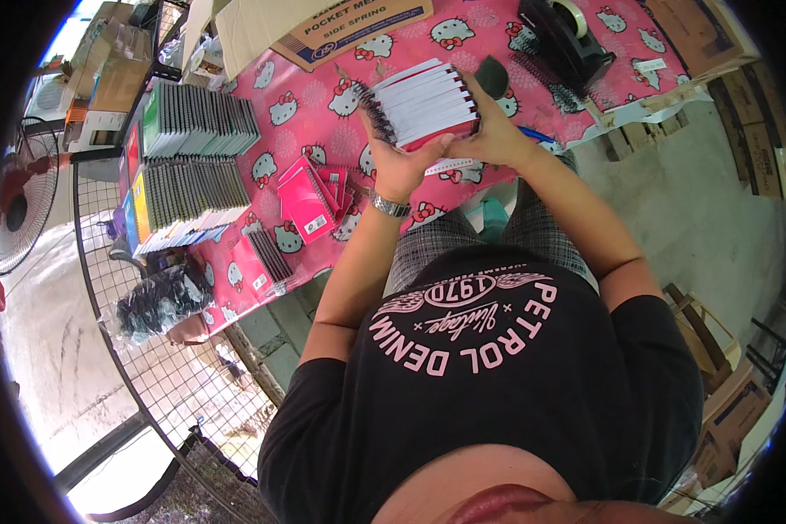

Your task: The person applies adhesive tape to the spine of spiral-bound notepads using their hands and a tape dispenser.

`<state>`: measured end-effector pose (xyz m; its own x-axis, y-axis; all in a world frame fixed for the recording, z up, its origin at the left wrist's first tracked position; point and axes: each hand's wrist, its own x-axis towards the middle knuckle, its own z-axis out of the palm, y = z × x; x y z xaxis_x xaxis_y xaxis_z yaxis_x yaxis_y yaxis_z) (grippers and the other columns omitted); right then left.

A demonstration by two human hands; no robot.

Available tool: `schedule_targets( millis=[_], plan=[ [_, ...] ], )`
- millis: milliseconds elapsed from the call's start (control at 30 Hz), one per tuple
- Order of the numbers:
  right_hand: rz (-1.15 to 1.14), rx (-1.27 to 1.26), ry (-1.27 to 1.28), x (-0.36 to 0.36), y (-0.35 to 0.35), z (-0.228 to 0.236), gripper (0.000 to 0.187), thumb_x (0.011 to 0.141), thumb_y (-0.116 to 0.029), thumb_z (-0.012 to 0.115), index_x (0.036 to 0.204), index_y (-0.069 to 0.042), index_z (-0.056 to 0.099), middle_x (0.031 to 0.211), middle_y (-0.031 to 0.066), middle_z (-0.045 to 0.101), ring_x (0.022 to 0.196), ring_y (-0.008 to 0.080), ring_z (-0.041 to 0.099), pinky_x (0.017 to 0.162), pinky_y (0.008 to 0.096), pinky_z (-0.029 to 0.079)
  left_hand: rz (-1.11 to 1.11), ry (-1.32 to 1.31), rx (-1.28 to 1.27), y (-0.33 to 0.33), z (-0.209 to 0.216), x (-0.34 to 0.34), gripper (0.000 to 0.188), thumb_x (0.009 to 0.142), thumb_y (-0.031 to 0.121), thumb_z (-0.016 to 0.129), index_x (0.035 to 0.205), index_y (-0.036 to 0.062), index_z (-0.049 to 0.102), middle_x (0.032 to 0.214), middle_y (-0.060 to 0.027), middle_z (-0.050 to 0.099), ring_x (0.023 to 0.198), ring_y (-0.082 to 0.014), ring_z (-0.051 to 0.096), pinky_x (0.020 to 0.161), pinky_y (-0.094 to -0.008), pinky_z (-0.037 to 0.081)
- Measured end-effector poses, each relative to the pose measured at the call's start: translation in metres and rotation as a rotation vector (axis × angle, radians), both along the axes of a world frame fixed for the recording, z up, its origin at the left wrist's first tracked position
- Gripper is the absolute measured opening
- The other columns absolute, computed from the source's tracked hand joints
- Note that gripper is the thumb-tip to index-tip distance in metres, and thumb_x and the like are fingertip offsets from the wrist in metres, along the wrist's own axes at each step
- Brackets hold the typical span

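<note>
Between my two hands, above the table, is a stack of small spiral-bound notebooks (424,100) with white page edges up and a red cover at the near side. My left hand (400,164), with a metal watch at its wrist, is closed around the left, coiled side of the stack. Around the right side wraps my right hand (496,129). To the left of my left forearm, several pink spiral notebooks (306,203) lie loosely overlapped. Closer to the table's near edge is a small pile of pink notebooks (262,257).
A pink patterned cloth (279,74) covers the table. Long rows of spiral notebooks (203,120) line its left side. An open cardboard box (345,33) stands at the back, a black tape dispenser (572,44) at the back right. A fan (26,188) stands far left.
</note>
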<state>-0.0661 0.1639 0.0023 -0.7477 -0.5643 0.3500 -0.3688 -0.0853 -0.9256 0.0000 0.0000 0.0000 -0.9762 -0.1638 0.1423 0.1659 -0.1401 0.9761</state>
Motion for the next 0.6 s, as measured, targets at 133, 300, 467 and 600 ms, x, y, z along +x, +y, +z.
schedule_targets(
  millis=[133,300,467,600],
  plan=[
    [-0.036,0.206,0.111,-0.002,0.008,0.001,0.107,0.059,-0.030,0.089,0.143,0.000,0.029,0.133,0.0225,0.051,0.125,0.0357,0.049,0.106,0.0406,0.038,-0.067,0.074,-0.225,-0.010,-0.002,-0.001,0.104,0.058,0.015,0.093,0.135,0.0005,0.025,0.125,-0.0179,0.056,0.114,-0.0264,0.058,0.098,-0.0401,0.048],
    [0.013,0.479,0.204,-0.015,0.004,0.052,0.113,0.050,-0.040,0.092,0.138,0.006,0.038,0.127,0.0268,0.055,0.118,0.0352,0.056,0.098,0.0401,0.044,0.024,0.231,-0.460,-0.028,0.015,-0.009,0.087,0.056,0.011,0.093,0.126,-0.0050,0.045,0.108,-0.0135,0.065,0.102,-0.0241,0.064,0.093,-0.0368,0.049],
    [0.200,0.381,0.230,0.005,-0.062,0.113,0.103,0.058,-0.033,0.090,0.141,0.000,0.039,0.121,0.0166,0.061,0.113,0.0244,0.058,0.096,0.0357,0.047,0.177,0.071,0.039,-0.076,0.066,0.051,0.059,0.068,0.021,0.086,0.113,-0.0020,0.057,0.105,-0.0094,0.066,0.095,-0.0194,0.065,0.086,-0.0347,0.053],
    [0.374,0.351,0.024,0.050,-0.160,0.098,0.091,0.063,-0.055,0.082,0.127,0.002,0.053,0.107,0.0186,0.066,0.097,0.0283,0.066,0.086,0.0367,0.051,0.226,-0.068,0.100,-0.165,0.071,0.119,0.062,0.081,0.045,0.074,0.119,0.0001,0.055,0.107,-0.0091,0.065,0.097,-0.0197,0.064,0.086,-0.0338,0.053]
  ],
)
